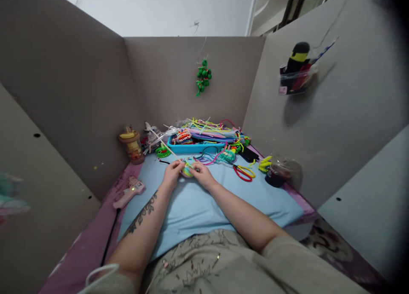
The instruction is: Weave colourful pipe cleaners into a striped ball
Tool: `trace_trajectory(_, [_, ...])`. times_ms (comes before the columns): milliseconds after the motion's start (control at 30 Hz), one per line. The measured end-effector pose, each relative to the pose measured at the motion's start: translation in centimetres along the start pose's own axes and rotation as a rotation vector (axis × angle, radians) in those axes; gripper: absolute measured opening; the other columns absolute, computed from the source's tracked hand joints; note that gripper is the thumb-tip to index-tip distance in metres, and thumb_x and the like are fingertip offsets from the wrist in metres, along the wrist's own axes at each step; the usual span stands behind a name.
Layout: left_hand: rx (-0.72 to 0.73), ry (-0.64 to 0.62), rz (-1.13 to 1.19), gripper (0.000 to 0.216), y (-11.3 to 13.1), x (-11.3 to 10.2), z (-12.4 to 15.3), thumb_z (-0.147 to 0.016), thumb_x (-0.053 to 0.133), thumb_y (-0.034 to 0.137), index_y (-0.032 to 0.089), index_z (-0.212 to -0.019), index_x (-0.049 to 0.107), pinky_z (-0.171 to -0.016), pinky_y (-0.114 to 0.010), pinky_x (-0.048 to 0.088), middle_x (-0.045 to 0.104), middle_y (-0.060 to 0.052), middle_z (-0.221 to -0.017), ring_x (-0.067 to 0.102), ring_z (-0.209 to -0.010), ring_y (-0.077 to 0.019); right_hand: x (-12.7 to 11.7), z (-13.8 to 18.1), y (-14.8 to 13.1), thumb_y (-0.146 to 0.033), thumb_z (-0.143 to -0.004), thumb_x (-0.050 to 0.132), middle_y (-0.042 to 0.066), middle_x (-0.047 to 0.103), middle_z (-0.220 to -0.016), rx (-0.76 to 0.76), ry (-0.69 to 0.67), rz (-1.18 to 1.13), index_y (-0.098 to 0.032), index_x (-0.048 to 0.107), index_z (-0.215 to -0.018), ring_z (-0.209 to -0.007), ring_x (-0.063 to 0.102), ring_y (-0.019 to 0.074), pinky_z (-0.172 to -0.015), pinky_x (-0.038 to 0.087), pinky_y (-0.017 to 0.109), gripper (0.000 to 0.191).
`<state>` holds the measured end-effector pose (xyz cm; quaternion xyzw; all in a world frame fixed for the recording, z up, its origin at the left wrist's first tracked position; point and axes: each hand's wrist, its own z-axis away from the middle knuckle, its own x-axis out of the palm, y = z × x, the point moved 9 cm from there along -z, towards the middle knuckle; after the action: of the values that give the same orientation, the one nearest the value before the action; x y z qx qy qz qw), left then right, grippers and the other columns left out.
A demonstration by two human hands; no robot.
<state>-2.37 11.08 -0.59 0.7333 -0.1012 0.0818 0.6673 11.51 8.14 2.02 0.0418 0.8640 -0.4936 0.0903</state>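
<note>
Over the blue cloth [198, 204], both hands meet at a small rounded piece of pastel pipe cleaners [187, 171], with yellow, green and pink showing. My left hand [173, 173] pinches its left side. From there a long pale pipe cleaner [162, 142] sticks out up and to the left. Closed on the right side of the piece is my right hand [202, 175]. Fingers cover much of it, so its full shape is hidden. Scissors [244, 173] with red and yellow handles lie to the right of my right hand.
Behind the hands, a blue tray [198, 149] holds heaped pipe cleaners [212, 133]. A green coiled piece [163, 151] lies beside it. At left are a pink glue gun [129, 194] and a cup [133, 149]; at right, a black phone-like object [248, 154] and dark container [275, 177]. Grey panels [166, 76] enclose the table.
</note>
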Motion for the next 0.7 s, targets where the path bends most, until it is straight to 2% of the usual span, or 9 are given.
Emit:
trace_trajectory(100, [-0.041, -0.068, 0.039, 0.054, -0.2, 0.8, 0.4, -0.061, 0.075, 0.045, 0.018, -0.105, 0.059, -0.067, -0.029, 0.050, 0.062, -0.007, -0.104, 0.061, -0.082, -0.0184, 0.0, -0.1, 0.3, -0.040, -0.075, 0.059, 0.000, 0.053, -0.072, 0.036, 0.032, -0.054, -0.019, 0.054, -0.063, -0.074, 0.049, 0.0152, -0.074, 0.041, 0.029, 0.025])
trace_trajectory(167, [-0.072, -0.143, 0.080, 0.071, -0.5, 1.6, 0.7, -0.065, 0.074, 0.044, 0.026, -0.127, 0.043, -0.073, -0.032, 0.052, 0.061, -0.007, -0.110, 0.062, -0.085, -0.0184, 0.0, -0.1, 0.7, -0.041, -0.074, 0.060, -0.001, 0.052, -0.068, 0.076, 0.056, -0.116, -0.018, 0.054, -0.063, -0.069, 0.047, 0.0141, -0.070, 0.040, 0.027, 0.025])
trace_trajectory(200, [-0.073, -0.159, 0.097, 0.078, -0.6, 1.9, 0.9, -0.065, 0.075, 0.042, 0.027, -0.132, 0.037, -0.077, -0.033, 0.051, 0.060, -0.007, -0.113, 0.063, -0.088, -0.0184, 0.0, -0.1, 0.9, -0.041, -0.073, 0.061, -0.002, 0.051, -0.066, 0.099, 0.073, -0.158, -0.018, 0.055, -0.064, -0.066, 0.047, 0.0135, -0.067, 0.040, 0.027, 0.025])
trace_trajectory(333, [-0.032, -0.146, 0.138, 0.091, -0.7, 2.1, 1.0, -0.062, 0.079, 0.037, 0.023, -0.136, 0.027, -0.090, -0.036, 0.048, 0.057, -0.012, -0.120, 0.061, -0.100, -0.0205, 0.3, 0.1, 1.8, -0.040, -0.069, 0.064, -0.003, 0.051, -0.061, 0.205, 0.126, -0.361, -0.018, 0.055, -0.066, -0.059, 0.044, 0.0119, -0.060, 0.038, 0.025, 0.023])
trace_trajectory(533, [0.032, -0.193, 0.045, 0.090, 0.0, 2.6, 1.4, -0.062, 0.078, 0.036, 0.024, -0.136, 0.029, -0.084, -0.033, 0.049, 0.060, -0.008, -0.112, 0.062, -0.094, -0.0195, 1.0, 0.5, 2.0, -0.035, -0.066, 0.067, -0.005, 0.048, -0.056, 0.255, 0.113, -0.442, -0.018, 0.054, -0.061, -0.054, 0.040, 0.0098, -0.054, 0.034, 0.023, 0.021])
trace_trajectory(700, [0.061, -0.181, -0.014, 0.076, 0.4, 2.6, 1.5, -0.063, 0.076, 0.037, 0.022, -0.127, 0.040, -0.072, -0.027, 0.049, 0.062, -0.003, -0.092, 0.061, -0.079, -0.0156, 1.2, 0.7, 1.4, -0.036, -0.068, 0.065, -0.002, 0.057, -0.066, 0.174, 0.007, -0.324, -0.018, 0.060, -0.067, -0.066, 0.051, 0.0138, -0.064, 0.041, 0.026, 0.019])
